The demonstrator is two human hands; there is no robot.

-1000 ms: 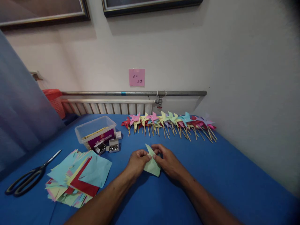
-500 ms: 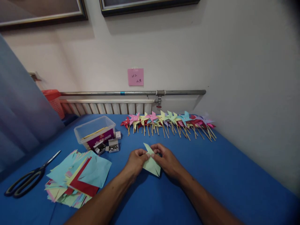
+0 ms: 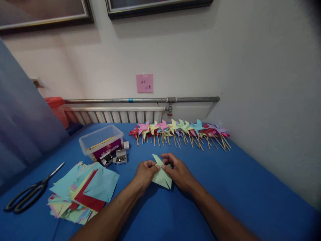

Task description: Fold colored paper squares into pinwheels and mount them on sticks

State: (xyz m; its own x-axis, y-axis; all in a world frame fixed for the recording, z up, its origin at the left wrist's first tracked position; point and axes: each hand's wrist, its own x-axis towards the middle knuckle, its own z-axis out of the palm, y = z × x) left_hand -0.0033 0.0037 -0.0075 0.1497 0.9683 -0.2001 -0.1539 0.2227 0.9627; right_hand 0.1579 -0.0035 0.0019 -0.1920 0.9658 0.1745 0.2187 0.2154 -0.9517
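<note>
1. Your left hand (image 3: pixel 144 174) and right hand (image 3: pixel 178 172) pinched the green paper (image 3: pixel 162 176) together, mid-table (image 3: pixel 225 187).
2. Clear tub (image 3: pixel 101 142) held yellow sticks over a purple box; label unreadable.
3. Small open boxes (image 3: pixel 117 158) held metal pins.
4. Pink note (image 3: pixel 144 83): writing illegible.

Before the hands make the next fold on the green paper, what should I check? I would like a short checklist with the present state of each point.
1. Both hands hold the green paper: ok. The left hand and the right hand pinch it near its middle.
2. Paper lies over the blue table, with bare surface around it: ok.
3. Folded points meet at the centre: cannot tell, the fingers cover it.
4. Small box of metal pins near the left hand: ok.
5. Sticks in the clear plastic box: ok, some show inside.
6. Scissors lie away from the hands: ok.
</note>
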